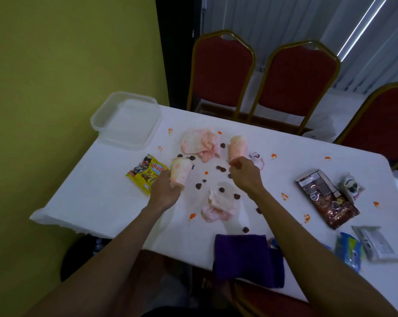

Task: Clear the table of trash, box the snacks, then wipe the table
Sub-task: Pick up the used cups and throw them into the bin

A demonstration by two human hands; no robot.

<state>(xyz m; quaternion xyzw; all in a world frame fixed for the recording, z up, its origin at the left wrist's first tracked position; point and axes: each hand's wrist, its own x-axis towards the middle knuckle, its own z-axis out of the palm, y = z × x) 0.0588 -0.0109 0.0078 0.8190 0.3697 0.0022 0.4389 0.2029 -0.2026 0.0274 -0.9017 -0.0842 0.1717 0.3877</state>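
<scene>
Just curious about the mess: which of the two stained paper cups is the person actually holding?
The stained cup by the yellow snack packet, gripped in the left hand. The other cup lies free just beyond the right hand.

Both forearms are bare from elbow to wrist, with no sleeve showing anywhere in view. The left hand and the right hand wear no gloves, rings, watch or bands. Behind each grip the wrists are slim and unmarked.
</scene>
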